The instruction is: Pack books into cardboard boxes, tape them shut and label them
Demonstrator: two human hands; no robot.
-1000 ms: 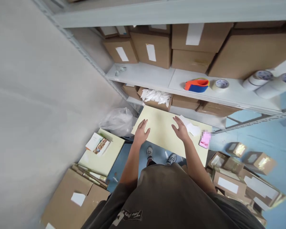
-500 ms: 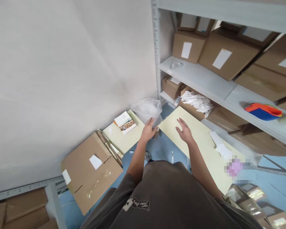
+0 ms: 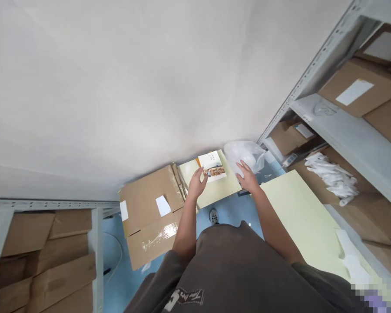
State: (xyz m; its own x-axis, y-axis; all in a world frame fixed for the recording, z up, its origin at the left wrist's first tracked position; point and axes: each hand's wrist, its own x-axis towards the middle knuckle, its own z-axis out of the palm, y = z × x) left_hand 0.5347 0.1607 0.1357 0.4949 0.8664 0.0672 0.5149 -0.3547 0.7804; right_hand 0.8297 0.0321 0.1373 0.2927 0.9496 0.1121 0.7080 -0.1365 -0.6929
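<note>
Holding left hand (image 3: 197, 184), loosely spread and empty, near the book (image 3: 211, 160) lying flat on the pale worktop (image 3: 222, 189), and right hand (image 3: 247, 178), likewise spread, by the plastic bag (image 3: 243, 152), judging the book light, bendable, probably slick-covered, best taken by opposite edges.

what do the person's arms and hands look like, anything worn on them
Dark brown-grey short sleeves leave the forearms bare. The left hand and right hand wear no gloves, and no wristwatch shows.

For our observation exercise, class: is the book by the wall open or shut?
Shut: the book lies flat on the pale table, its printed cover facing up.
</note>
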